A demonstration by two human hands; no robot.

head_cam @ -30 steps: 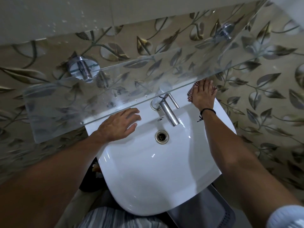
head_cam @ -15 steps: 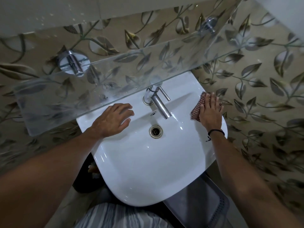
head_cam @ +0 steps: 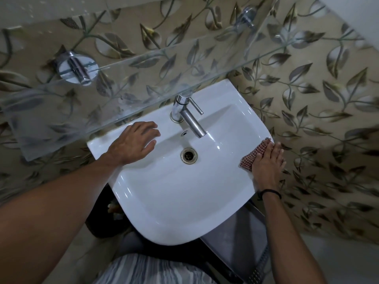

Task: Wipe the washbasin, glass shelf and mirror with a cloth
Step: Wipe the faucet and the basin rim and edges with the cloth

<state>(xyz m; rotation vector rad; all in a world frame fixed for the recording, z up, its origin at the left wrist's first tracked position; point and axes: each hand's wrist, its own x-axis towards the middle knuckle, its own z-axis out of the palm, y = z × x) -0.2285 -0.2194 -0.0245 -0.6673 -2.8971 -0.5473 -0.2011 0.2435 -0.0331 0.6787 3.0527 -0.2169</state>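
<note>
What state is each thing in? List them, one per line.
Washbasin: glossy, no water pooled.
Tap: off, no water running.
Drain: open, unplugged.
Checked cloth: bunched on the basin's right rim.
Right hand: flat, pressing the cloth.
Left hand: relaxed, resting on the left rim.
Glass shelf: held on chrome brackets.

Home bathroom — white washbasin (head_cam: 174, 191), chrome tap (head_cam: 189, 116), glass shelf (head_cam: 131, 89), leaf-patterned wall tiles (head_cam: 307, 89)
</note>
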